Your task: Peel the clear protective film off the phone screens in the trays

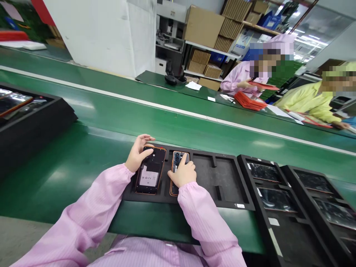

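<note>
A black foam tray lies on the green belt in front of me, with two open-backed phones in its left slots. My left hand rests on the top left corner of the left phone, fingers curled over its edge. My right hand lies on the second phone, forefinger stretched out and pressing near its camera end, the other fingers curled. Both phones have orange rims. The two right slots of the tray hold nothing.
Two more black trays with dark phone parts lie at the right. A black stack of trays stands at the left. Across the green conveyor, two people sit handling red sheets. Shelves of cardboard boxes stand behind.
</note>
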The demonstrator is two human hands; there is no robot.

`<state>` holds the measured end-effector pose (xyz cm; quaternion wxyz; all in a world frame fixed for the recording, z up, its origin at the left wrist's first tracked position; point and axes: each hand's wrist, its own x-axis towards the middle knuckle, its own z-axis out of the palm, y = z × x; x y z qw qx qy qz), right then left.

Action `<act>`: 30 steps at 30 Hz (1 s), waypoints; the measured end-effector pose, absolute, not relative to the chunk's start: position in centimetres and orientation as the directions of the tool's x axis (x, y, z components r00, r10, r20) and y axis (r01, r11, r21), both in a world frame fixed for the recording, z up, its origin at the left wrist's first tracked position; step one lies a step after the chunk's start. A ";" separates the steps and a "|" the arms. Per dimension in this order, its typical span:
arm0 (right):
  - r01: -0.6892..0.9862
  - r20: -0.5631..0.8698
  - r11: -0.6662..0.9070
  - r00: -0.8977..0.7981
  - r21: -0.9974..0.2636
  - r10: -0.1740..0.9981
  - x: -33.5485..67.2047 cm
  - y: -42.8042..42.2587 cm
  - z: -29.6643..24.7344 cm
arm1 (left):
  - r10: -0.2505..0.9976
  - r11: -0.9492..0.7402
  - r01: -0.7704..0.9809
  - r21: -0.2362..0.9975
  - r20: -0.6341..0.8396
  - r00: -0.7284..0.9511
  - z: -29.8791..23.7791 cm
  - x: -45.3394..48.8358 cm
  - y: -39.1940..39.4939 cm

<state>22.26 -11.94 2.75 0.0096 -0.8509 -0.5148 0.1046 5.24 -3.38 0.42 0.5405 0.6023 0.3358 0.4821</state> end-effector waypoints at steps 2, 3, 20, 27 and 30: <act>0.848 -0.188 -0.477 0.442 -0.230 0.877 23.4 -12.0 3.1 | 0.837 0.148 -0.290 0.946 0.036 0.546 0.7 5.3 -4.3; 0.811 -0.218 -0.468 0.415 -0.352 0.883 24.2 -12.0 3.2 | 0.732 0.325 -0.271 0.906 -0.059 0.679 0.7 5.5 -4.7; 0.050 -0.162 -0.169 0.124 -0.984 0.979 26.1 -13.2 2.9 | 0.629 0.773 -0.372 0.514 -0.539 0.561 6.6 15.2 -8.5; -0.325 -0.351 -0.360 -0.089 -0.875 0.932 28.0 -15.5 2.2 | 0.700 0.713 -0.469 0.521 -0.564 0.437 5.3 17.3 -11.0; -0.439 -0.361 -0.361 -0.087 -0.823 0.928 28.2 -16.0 2.2 | 0.747 0.660 -0.515 0.547 -0.551 0.371 4.5 18.0 -11.4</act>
